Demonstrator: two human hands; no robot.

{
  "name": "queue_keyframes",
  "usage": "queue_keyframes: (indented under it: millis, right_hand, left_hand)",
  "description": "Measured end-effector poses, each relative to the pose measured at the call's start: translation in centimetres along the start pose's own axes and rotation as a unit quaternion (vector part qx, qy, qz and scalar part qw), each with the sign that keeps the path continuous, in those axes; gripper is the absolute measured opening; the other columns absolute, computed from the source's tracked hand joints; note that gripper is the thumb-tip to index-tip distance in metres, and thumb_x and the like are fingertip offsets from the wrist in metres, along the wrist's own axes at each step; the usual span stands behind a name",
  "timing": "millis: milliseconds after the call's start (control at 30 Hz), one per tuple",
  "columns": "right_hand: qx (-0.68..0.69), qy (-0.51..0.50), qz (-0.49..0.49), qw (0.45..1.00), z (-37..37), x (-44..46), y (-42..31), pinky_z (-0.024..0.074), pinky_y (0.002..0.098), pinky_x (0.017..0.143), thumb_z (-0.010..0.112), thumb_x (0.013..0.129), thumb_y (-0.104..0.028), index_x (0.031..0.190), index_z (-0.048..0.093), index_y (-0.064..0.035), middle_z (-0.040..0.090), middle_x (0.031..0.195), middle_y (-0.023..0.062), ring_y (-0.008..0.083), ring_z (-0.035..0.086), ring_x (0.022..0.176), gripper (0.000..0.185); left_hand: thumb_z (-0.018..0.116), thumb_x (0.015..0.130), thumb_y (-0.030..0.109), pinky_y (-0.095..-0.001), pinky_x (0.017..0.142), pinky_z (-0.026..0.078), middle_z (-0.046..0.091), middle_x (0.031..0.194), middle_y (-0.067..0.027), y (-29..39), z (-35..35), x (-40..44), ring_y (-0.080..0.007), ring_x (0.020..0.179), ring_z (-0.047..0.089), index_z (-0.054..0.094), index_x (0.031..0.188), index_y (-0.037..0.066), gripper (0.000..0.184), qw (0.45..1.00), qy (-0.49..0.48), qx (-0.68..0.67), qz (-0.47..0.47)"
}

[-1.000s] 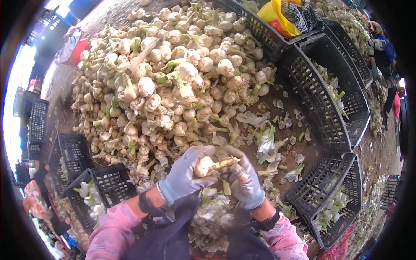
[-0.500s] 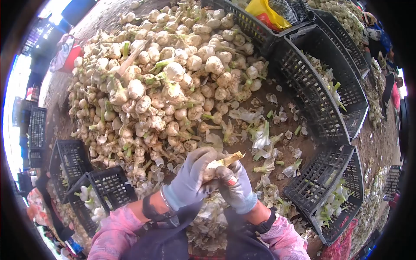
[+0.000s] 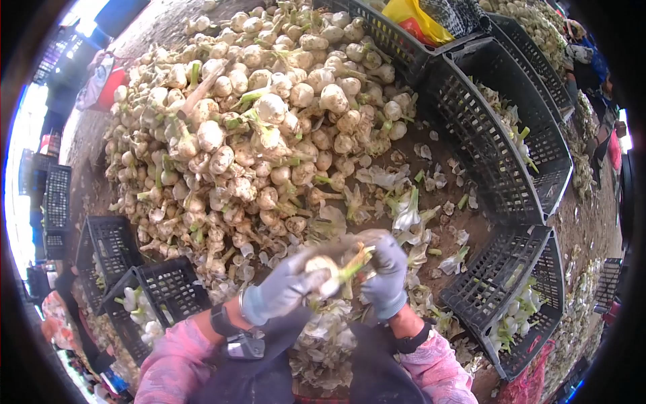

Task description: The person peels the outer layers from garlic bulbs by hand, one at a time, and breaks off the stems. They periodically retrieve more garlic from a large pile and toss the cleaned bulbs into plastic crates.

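My left hand [image 3: 281,286], in a grey glove, is closed around a garlic bulb [image 3: 324,275] whose white side faces right. A green stem [image 3: 353,264] sticks out from the bulb toward my right hand [image 3: 387,275], also gloved. Its fingers are curled at the stem's end, pinching brownish outer skin [image 3: 361,250] that is peeled back there; motion blurs this spot. Just beyond both hands lies a large heap of garlic bulbs [image 3: 256,141], many with dirt and stems on them. Loose garlic skins [image 3: 321,343] lie below, between my knees.
Black plastic crates [image 3: 494,155] stand along the right, and a nearer crate [image 3: 491,296] holds trimmed garlic. At left, another crate [image 3: 175,293] sits beside white bulbs [image 3: 140,311]. A yellow bag [image 3: 420,20] rests at the top. Skins and stem pieces litter the ground at right.
My right hand has moved right and slightly up, away from the left. The outer skin is pulled off the bulb's side, baring a white bulb and green stem.
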State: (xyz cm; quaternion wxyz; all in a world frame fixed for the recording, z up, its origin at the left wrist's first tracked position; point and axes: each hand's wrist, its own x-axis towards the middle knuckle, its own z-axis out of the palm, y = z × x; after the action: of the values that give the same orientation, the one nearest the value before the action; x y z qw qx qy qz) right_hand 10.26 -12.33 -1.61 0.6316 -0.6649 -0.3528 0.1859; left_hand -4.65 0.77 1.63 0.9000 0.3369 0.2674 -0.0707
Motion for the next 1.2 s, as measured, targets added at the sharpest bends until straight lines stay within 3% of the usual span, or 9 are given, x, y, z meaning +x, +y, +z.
queue_keyframes:
  millis: [133,233,267,333,433,533,633,833,1200]
  right_hand:
    - [-0.193,-0.142,-0.067,0.968,-1.9,2.7,1.1,0.0475,0.0382,0.085,0.073,0.072,-0.007,0.104,0.073,-0.0173,0.067,0.101,0.0056,0.0279,0.061,0.098,0.034]
    - [-0.401,-0.064,-0.005,0.914,-2.3,2.4,1.9,0.0478,0.039,0.083,0.073,0.071,-0.008,0.111,0.071,-0.0184,0.066,0.101,0.0056,0.0285,0.06,0.096,0.042]
    - [-0.347,-0.14,0.058,0.926,-3.8,1.7,2.3,0.0497,0.0369,0.086,0.07,0.075,-0.003,0.118,0.066,-0.0079,0.063,0.112,0.0131,0.0264,0.062,0.097,0.043]
    - [-0.158,-0.089,0.126,0.975,-2.4,1.2,-0.5,0.0484,0.0368,0.088,0.071,0.079,-0.004,0.121,0.065,-0.0097,0.061,0.112,0.0112,0.0243,0.061,0.095,0.043]
    - [0.086,-0.077,0.191,0.975,-1.7,-0.4,-1.7,0.0486,0.0351,0.088,0.069,0.086,-0.005,0.122,0.064,-0.0066,0.06,0.114,0.0114,0.0227,0.06,0.096,0.037]
    - [0.046,-0.128,0.116,0.984,-1.1,-0.5,-2.7,0.0476,0.0342,0.09,0.078,0.08,-0.025,0.114,0.069,-0.0053,0.066,0.105,0.0123,0.0267,0.061,0.098,0.041]
    - [0.015,-0.118,0.144,0.982,-0.3,-0.1,-3.9,0.0484,0.0347,0.087,0.08,0.078,-0.028,0.11,0.07,-0.0052,0.066,0.106,0.0122,0.0273,0.061,0.097,0.04]
    - [0.092,-0.071,0.149,0.982,0.3,-0.9,-3.0,0.048,0.0321,0.082,0.082,0.076,-0.021,0.108,0.072,-0.0061,0.067,0.096,0.0067,0.0214,0.061,0.09,0.036]
    - [0.083,-0.165,0.048,0.982,-1.2,-0.2,-1.9,0.0494,0.0307,0.077,0.08,0.077,-0.013,0.105,0.075,-0.0087,0.067,0.09,0.0056,0.0205,0.063,0.084,0.028]
  left_hand:
    - [0.062,0.095,0.034,-0.0424,0.093,0.053,0.057,0.127,-0.0187,-0.7,1.5,-0.9,-0.0282,0.113,0.06,0.036,0.144,-0.002,0.066,0.982,-0.104,-0.101,-0.121]
    - [0.059,0.097,0.033,-0.0429,0.093,0.053,0.056,0.128,-0.0187,-0.7,0.4,0.1,-0.0281,0.111,0.062,0.037,0.143,0.0,0.061,0.988,-0.071,-0.136,0.03]
    - [0.056,0.098,0.033,-0.0427,0.093,0.052,0.057,0.127,-0.0169,-0.4,0.3,0.1,-0.0277,0.109,0.062,0.037,0.142,0.0,0.057,0.991,-0.036,-0.111,0.068]
    - [0.054,0.099,0.035,-0.0425,0.093,0.052,0.057,0.128,-0.0142,0.1,0.5,0.2,-0.0272,0.107,0.063,0.037,0.141,0.001,0.056,0.989,0.022,-0.089,0.114]
    - [0.05,0.102,0.029,-0.0395,0.094,0.051,0.058,0.126,-0.013,-0.2,0.7,0.5,-0.025,0.11,0.062,0.036,0.141,0.001,0.05,0.979,0.011,-0.158,0.128]
    - [0.048,0.103,0.026,-0.0365,0.096,0.05,0.057,0.125,-0.0119,-0.6,0.8,0.6,-0.0222,0.111,0.06,0.035,0.142,0.002,0.048,0.978,0.027,-0.162,0.133]
    - [0.049,0.102,0.032,-0.0326,0.098,0.046,0.056,0.127,-0.01,-1.0,1.1,0.5,-0.0174,0.114,0.057,0.036,0.142,0.001,0.052,0.985,0.069,-0.067,0.144]
    - [0.045,0.103,0.033,-0.0284,0.097,0.045,0.056,0.126,-0.0088,-1.4,1.6,1.0,-0.0143,0.114,0.056,0.04,0.138,0.0,0.049,0.979,0.098,0.03,0.179]
    - [0.046,0.099,0.051,-0.0363,0.072,0.055,0.062,0.116,-0.0099,-1.2,1.1,0.7,-0.0232,0.097,0.065,0.045,0.135,0.007,0.056,0.984,0.063,-0.163,0.035]
